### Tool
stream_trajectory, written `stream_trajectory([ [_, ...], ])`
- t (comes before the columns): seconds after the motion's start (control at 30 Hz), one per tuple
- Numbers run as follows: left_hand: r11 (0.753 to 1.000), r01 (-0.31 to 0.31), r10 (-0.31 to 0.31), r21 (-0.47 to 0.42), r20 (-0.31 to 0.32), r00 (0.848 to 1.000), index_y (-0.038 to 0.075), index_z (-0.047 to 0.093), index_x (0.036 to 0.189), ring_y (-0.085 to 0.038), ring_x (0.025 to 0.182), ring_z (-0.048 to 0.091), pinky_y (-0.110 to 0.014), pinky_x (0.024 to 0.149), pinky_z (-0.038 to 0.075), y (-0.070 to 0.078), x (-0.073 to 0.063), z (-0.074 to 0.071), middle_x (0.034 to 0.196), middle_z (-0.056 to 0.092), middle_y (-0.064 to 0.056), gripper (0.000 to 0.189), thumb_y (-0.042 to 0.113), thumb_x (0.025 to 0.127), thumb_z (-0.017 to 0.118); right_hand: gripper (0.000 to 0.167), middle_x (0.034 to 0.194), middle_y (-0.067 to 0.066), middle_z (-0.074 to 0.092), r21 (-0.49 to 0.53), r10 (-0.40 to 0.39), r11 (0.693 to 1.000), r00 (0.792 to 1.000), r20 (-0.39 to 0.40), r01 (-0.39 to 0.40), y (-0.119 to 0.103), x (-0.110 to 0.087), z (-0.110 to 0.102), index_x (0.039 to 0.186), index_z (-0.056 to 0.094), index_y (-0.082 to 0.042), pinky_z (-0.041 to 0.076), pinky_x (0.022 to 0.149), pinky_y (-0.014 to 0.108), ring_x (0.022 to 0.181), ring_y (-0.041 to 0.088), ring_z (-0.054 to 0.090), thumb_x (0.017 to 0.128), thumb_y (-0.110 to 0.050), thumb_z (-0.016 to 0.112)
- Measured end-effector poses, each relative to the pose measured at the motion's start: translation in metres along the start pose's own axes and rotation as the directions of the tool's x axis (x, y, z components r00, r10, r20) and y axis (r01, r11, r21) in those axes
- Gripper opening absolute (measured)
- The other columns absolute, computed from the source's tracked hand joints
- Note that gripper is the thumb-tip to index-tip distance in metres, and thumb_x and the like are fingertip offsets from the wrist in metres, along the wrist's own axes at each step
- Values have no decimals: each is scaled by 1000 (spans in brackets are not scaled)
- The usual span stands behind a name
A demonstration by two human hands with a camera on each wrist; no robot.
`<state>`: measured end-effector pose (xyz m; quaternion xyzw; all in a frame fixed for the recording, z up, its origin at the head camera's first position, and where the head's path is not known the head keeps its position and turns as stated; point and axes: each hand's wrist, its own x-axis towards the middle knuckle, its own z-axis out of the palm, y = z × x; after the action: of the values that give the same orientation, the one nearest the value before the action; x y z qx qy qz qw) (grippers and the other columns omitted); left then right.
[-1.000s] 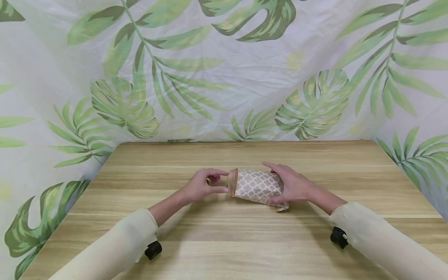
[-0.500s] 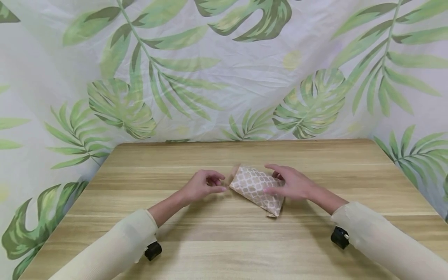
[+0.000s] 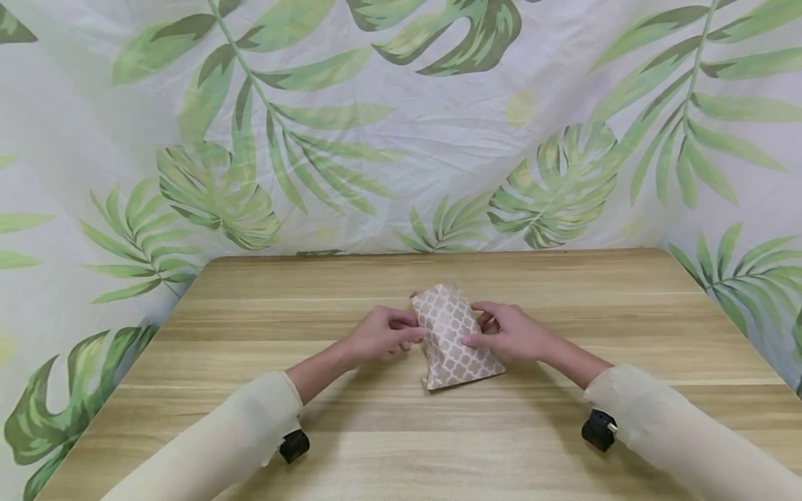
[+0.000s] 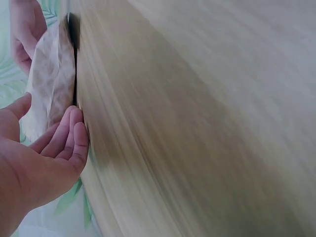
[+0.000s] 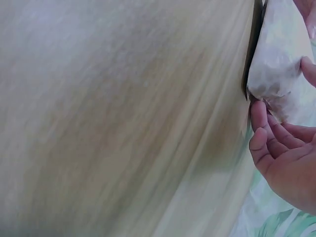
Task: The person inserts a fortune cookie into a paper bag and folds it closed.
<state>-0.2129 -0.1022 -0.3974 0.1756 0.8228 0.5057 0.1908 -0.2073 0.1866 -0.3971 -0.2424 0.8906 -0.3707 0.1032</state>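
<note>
A tan paper bag [image 3: 447, 334] with a white lattice pattern lies on the wooden table, its wide end toward the person. My left hand [image 3: 382, 332] holds its left edge, the thumb [image 3: 415, 334] over the top. On the opposite side my right hand [image 3: 510, 334] grips the edge, with its thumb lying on the patterned face. In the left wrist view, the left fingers [image 4: 66, 133] curl at the lower side of the bag [image 4: 52, 74]. The right wrist view shows the right fingers [image 5: 269, 128] bent against the underside of the bag [image 5: 279, 54].
The wooden table [image 3: 351, 431] reaches back to a leaf-printed cloth [image 3: 451, 160], which also hangs at both sides. Black wrist cameras sit under the left sleeve [image 3: 232, 424] and the right sleeve [image 3: 664, 417].
The bag has turned: the end that faced left now points away from the person, and the other end has swung toward the person. The left hand has moved right onto its edge.
</note>
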Motion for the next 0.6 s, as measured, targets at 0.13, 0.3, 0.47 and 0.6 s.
stream_trajectory([
  [0.13,998,30,-30,-50,-10,999,-7,63,129,-18,79,70,-29,67,55,2,4,5,99,77,-15,45,24,98,73,77,106,14,72,24,-5,1000,1000,-29,6,-1,3,3,144,44,20,55,81,34,86,16,66,93,-27,79],
  [0.3,991,4,-10,-134,-43,999,-5,53,132,-22,85,73,-34,71,58,2,7,10,106,75,-18,49,16,95,76,76,111,19,68,103,-5,995,997,-79,14,-2,3,6,148,39,15,57,86,38,95,24,68,94,-22,78],
  [0.47,977,-59,37,-205,-109,993,1,45,133,-24,97,70,-37,77,59,4,10,13,117,67,-20,57,9,90,81,66,112,23,63,177,-48,981,987,-155,76,-5,5,9,146,39,9,59,84,37,95,29,71,96,-13,75],
  [0.6,963,-116,79,-244,-154,985,3,44,132,-25,99,69,-31,81,57,9,11,14,119,67,-19,59,6,87,82,63,114,23,61,241,-78,962,977,-199,126,-8,6,10,144,39,6,59,79,30,91,27,72,95,-8,76],
])
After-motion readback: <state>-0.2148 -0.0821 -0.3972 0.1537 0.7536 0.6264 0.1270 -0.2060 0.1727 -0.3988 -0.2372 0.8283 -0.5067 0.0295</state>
